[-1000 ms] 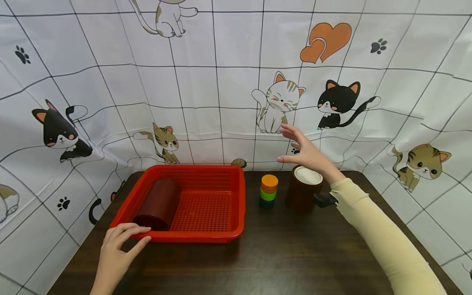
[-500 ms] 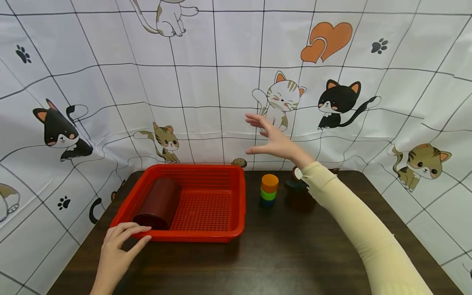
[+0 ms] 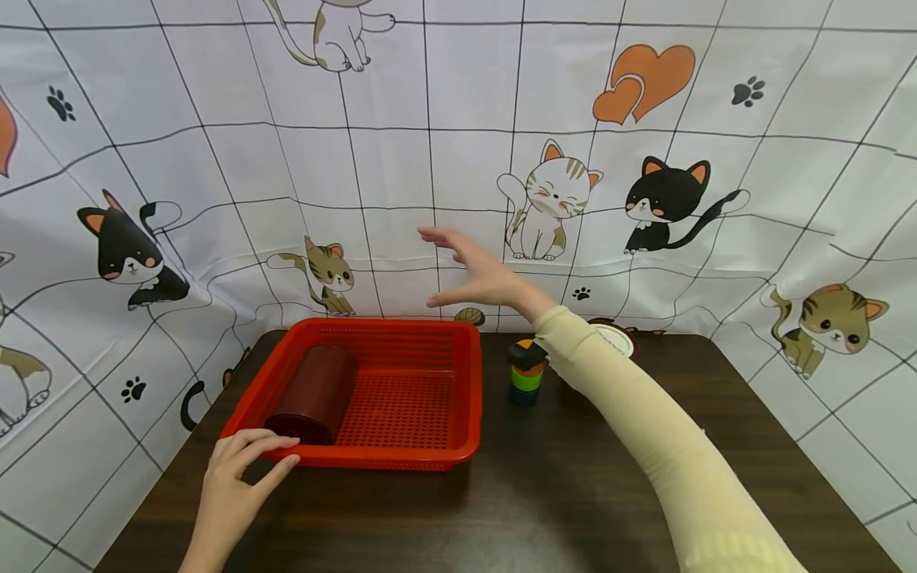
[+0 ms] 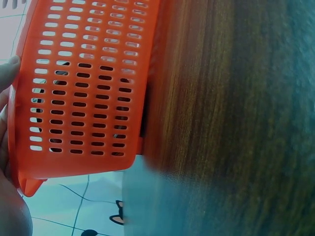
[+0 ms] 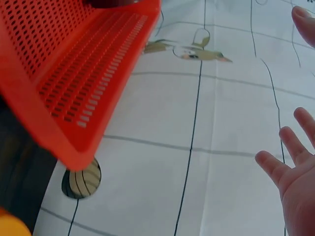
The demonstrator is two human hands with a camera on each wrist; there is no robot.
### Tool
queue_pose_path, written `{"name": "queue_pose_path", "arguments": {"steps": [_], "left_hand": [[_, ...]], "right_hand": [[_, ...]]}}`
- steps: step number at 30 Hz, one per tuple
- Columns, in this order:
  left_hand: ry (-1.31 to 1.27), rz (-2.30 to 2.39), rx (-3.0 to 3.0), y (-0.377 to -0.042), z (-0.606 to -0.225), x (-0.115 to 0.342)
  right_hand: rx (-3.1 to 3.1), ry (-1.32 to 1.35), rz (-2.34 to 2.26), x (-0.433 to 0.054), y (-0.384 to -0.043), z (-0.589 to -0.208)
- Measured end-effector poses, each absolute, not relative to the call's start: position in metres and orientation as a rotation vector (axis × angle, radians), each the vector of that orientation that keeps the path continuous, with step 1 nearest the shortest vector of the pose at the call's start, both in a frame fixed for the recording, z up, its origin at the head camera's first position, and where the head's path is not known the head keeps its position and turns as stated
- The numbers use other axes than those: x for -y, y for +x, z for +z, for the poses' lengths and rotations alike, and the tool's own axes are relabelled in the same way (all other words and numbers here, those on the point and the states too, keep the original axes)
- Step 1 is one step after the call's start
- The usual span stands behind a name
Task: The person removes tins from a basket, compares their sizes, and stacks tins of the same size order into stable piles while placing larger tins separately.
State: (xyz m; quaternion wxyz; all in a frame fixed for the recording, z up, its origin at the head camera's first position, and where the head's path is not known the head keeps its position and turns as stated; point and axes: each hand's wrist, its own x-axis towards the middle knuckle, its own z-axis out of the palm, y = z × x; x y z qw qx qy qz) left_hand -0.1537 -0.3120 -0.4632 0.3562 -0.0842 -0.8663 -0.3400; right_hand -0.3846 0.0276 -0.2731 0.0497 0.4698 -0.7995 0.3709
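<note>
A red plastic basket [image 3: 380, 458] with slotted walls stands on the table, a dark brown cylinder [image 3: 318, 394] lying along its left side. My left hand [image 3: 239, 485] pinches the basket's rim at the near left corner; in the left wrist view the thumb [image 4: 9, 73] presses against the outer side of the rim. Raised above the basket's back right part, my right hand [image 3: 480, 274] has fingers and thumb spread, holding nothing. Right of the basket is a small orange, green and dark blue stack [image 3: 526, 380], its upper part partly covered by the dark wrist device.
A brown jar with a white top [image 3: 616, 338] stands behind the right sleeve [image 3: 645, 446], mostly hidden. The dark wooden table [image 3: 501, 509] ends at a white grid-patterned sheet [image 3: 387, 175] with printed cats, which hangs behind and along both sides.
My right hand has moved left, from above the brown jar to above the basket, its fingers staying spread. The left hand keeps its hold on the rim. The head view has shifted slightly.
</note>
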Motion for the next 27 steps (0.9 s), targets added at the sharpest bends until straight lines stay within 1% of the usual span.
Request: {"name": "queue_pose_path", "arguments": {"steps": [5, 18, 27], "left_hand": [[-0.218, -0.886, 2.235, -0.155, -0.463, 0.314], [-0.195, -0.893, 2.238, -0.155, -0.465, 0.316], [-0.212, -0.886, 2.241, -0.156, -0.467, 0.316]], "right_hand": [[2.430, 1.494, 1.028, -0.002, -0.387, -0.278], [2.488, 1.668, 0.770, 0.054, -0.379, -0.296], [2.493, 1.782, 0.515, 0.087, -0.369, -0.324]]}}
